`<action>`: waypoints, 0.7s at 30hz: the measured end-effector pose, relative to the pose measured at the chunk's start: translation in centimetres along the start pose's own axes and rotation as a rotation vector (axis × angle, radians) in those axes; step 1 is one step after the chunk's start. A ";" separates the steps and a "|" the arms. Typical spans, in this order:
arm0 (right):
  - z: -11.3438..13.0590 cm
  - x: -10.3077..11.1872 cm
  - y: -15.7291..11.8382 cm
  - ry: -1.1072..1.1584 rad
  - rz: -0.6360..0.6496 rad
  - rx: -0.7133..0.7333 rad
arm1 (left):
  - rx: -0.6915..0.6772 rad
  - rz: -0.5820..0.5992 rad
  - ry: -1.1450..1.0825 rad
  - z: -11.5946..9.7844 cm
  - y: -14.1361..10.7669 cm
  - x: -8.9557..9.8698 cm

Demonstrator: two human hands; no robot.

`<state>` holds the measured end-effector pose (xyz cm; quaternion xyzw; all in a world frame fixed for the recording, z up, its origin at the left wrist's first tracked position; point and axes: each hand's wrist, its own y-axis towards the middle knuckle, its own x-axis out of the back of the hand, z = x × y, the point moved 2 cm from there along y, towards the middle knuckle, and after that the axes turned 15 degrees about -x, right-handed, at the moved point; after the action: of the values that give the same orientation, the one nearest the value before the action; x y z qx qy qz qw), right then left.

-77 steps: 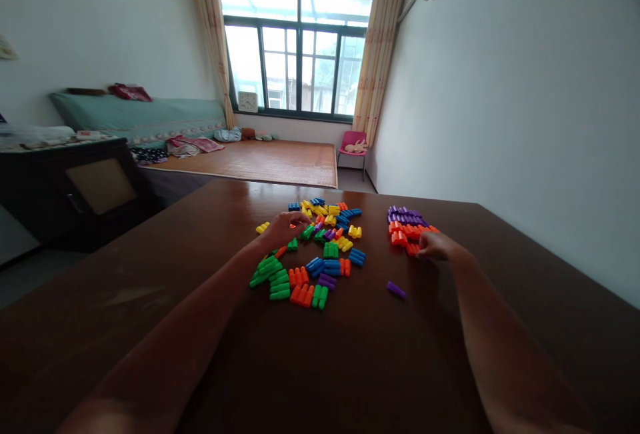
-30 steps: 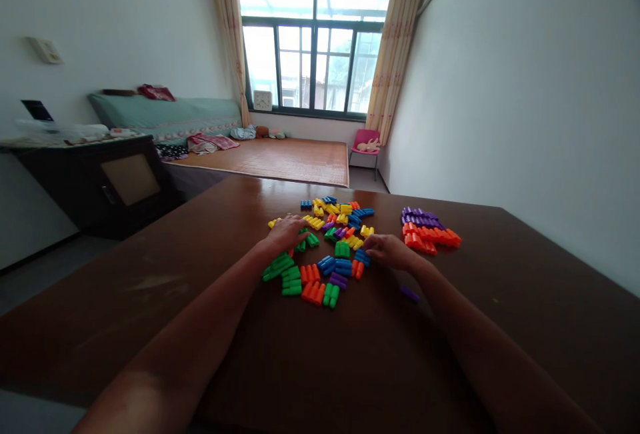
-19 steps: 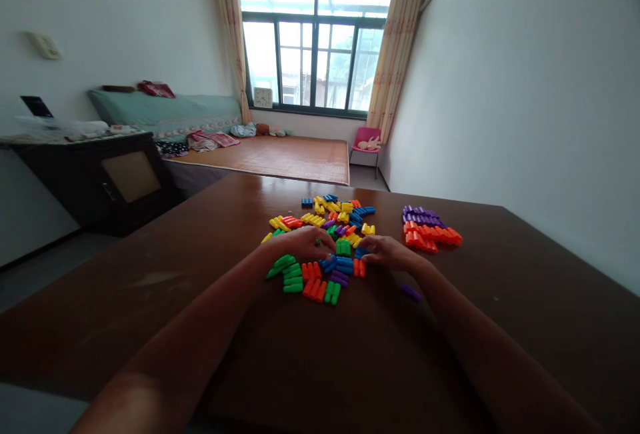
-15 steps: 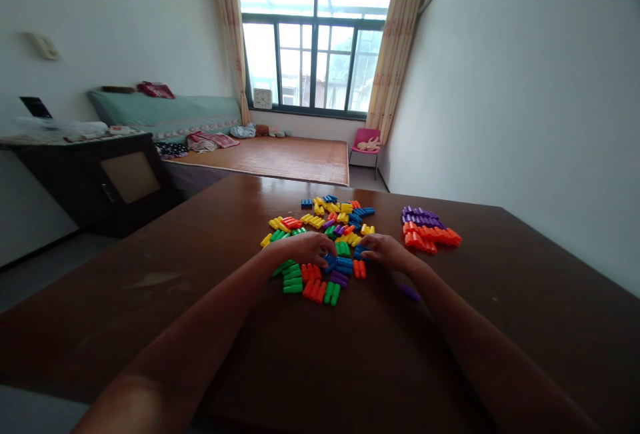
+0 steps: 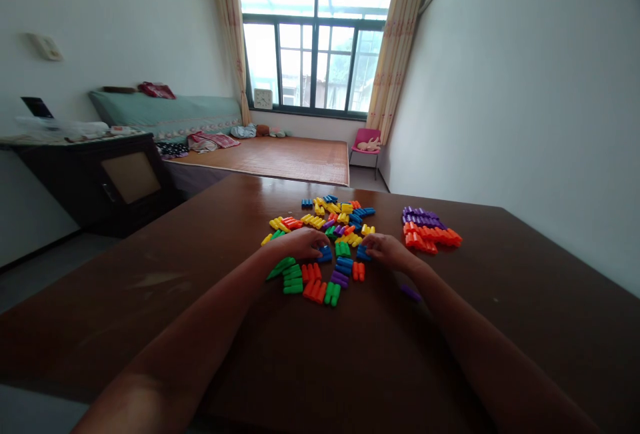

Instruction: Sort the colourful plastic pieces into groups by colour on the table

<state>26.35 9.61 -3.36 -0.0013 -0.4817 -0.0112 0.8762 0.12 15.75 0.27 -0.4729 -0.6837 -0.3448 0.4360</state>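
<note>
My left hand (image 5: 306, 243) is at the left side of a pile of ribbed plastic toy blocks, its fingers closed on a blue toy block (image 5: 325, 255). Across a small gap, my right hand (image 5: 386, 249) pinches a second blue toy block (image 5: 363, 253) at the pile's right side. Between the hands lie a green block (image 5: 343, 249) and another blue block (image 5: 345, 265). Nearer to me are a purple block (image 5: 339, 279), orange blocks (image 5: 315, 291) and green blocks (image 5: 332, 294). Yellow blocks (image 5: 313, 221) lie farther back. My fingertips are partly hidden.
Purple blocks (image 5: 423, 217) and orange blocks (image 5: 431, 237) form a separate group at the right on the brown table (image 5: 320, 361). One lone purple block (image 5: 411, 293) lies beside my right forearm. Beyond the table stands a bed (image 5: 290, 161) below the window.
My left hand has shifted slightly left and away from me with its blue block, uncovering the blue block in the middle. My right hand and its blue block have moved slightly right.
</note>
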 end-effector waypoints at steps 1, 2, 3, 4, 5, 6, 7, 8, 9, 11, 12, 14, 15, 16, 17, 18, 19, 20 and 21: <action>-0.1 0.0 0.0 0.002 0.010 -0.008 | 0.005 0.017 -0.012 -0.1 0.0 0.0; -0.2 0.0 0.1 0.002 0.020 -0.015 | 0.011 0.030 -0.018 -0.2 0.0 -0.1; -0.4 0.0 0.1 -0.002 0.031 -0.022 | 0.017 0.037 -0.012 -0.3 0.0 -0.1; -0.5 0.0 0.1 -0.014 0.038 -0.030 | 0.022 0.037 0.005 -0.4 0.0 -0.1; -0.7 0.0 0.2 -0.033 0.036 -0.039 | 0.026 0.032 0.028 -0.5 0.0 0.0; -0.8 0.1 0.2 -0.052 0.016 -0.048 | 0.032 0.024 0.056 -0.6 0.0 0.0; -0.9 0.1 0.3 -0.066 -0.026 -0.055 | 0.041 0.015 0.085 -0.6 0.0 0.0; -0.9 0.1 0.4 -0.070 -0.079 -0.051 | 0.052 0.008 0.109 -0.7 0.0 0.0; -0.8 0.0 0.5 -0.066 -0.135 -0.032 | 0.061 0.004 0.125 -0.7 0.0 0.0; -0.4 -0.5 0.7 -0.049 -0.204 0.051 | 0.072 -0.002 0.139 -0.8 0.0 0.0; -0.2 -0.9 0.8 -0.048 -0.208 0.094 | 0.076 -0.003 0.140 -0.9 0.0 0.0; 0.2 -1.7 1.0 -0.062 -0.186 0.129 | 0.082 -0.006 0.137 -1.0 0.0 0.1; 0.2 -2.0 1.1 -0.071 -0.178 0.117 | 0.084 -0.008 0.134 -1.1 0.0 0.1; 0.3 -2.2 1.1 -0.079 -0.172 0.096 | 0.084 -0.009 0.130 -1.1 0.0 0.1; 0.3 -2.4 1.2 -0.084 -0.167 0.076 | 0.081 -0.010 0.127 -1.1 0.0 0.0; 0.3 -2.3 1.2 -0.086 -0.162 0.068 | 0.076 -0.013 0.125 -1.1 0.0 0.0; 0.2 -2.3 1.1 -0.084 -0.153 0.069 | 0.070 -0.015 0.125 -1.0 0.1 0.0; 0.2 -2.1 1.1 -0.080 -0.140 0.069 | 0.065 -0.017 0.128 -0.9 0.1 -0.1; 0.1 -2.0 1.1 -0.072 -0.125 0.060 | 0.062 -0.021 0.133 -0.8 0.1 -0.1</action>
<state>25.26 10.69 -4.96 0.0547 -0.5123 -0.0513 0.8555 0.44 15.08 0.47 -0.4279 -0.6684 -0.3587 0.4914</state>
